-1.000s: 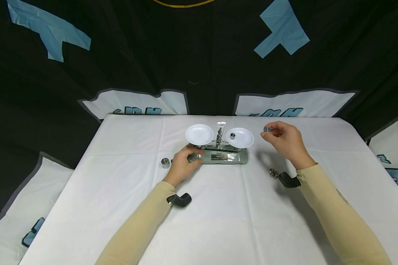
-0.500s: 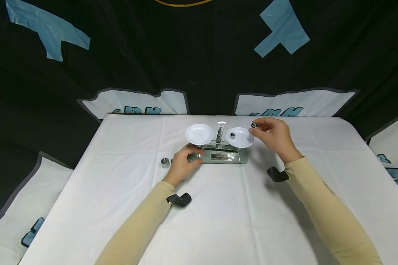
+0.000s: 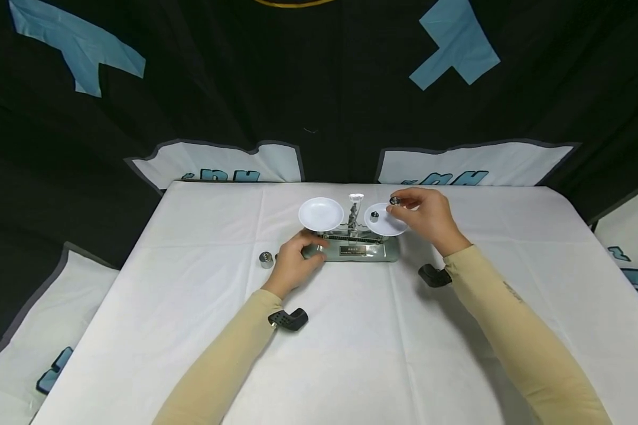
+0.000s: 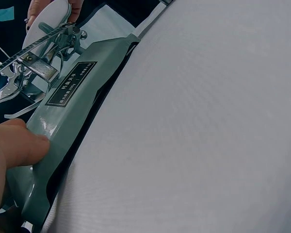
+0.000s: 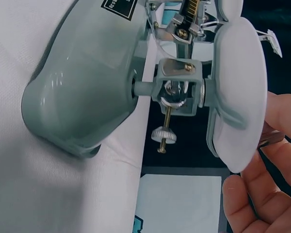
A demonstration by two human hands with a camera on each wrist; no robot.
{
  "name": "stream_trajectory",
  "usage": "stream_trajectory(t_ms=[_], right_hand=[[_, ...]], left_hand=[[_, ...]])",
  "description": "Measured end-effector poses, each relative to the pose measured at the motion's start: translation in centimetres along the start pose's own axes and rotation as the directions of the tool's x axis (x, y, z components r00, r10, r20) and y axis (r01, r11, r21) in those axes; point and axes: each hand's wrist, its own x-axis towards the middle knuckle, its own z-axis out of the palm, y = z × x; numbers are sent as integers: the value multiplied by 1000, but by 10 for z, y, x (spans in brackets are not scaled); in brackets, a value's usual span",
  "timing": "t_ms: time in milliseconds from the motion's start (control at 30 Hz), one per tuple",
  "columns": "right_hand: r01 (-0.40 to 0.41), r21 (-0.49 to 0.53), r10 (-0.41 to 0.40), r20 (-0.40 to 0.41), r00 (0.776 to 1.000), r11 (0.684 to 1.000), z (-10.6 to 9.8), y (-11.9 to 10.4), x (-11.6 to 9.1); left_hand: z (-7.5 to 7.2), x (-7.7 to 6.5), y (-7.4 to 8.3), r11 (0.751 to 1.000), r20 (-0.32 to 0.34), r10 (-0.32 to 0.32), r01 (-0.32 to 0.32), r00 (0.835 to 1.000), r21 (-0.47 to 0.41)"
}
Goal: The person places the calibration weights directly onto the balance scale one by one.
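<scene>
A green balance scale [image 3: 374, 254] stands near the back of the table. My left hand [image 3: 292, 265] grips the left end of its base, the thumb lying on the green top in the left wrist view. Over the scale's right pan [image 3: 387, 227], my right hand [image 3: 427, 217] pinches a small metal weight [image 3: 395, 201] between thumb and fingers. Another small weight [image 3: 374, 216] stands on that same pan. In the right wrist view the held weight [image 5: 271, 138] shows partly behind the pan's rim. The left pan [image 3: 321, 214] bears nothing.
A larger metal weight [image 3: 266, 260] stands left of my left hand, with a dark bit of another thing mostly hidden beside that hand. White cloth covers the table [image 3: 345, 354]. Dark curtains [image 3: 319, 88] hang behind its back edge.
My right hand has moved left with the weight, from right of the scale to over the right pan. Several small weights seen earlier by the right wrist are now hidden. My left hand stays put.
</scene>
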Motion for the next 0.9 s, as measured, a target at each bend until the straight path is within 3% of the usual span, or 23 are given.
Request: stream_trajectory(t_ms=[900], right_hand=[[7,-25,-6,33,999,1000,12,-7,2]], left_hand=[[-1,0,-1,1000,5,-6,6,1000,5]])
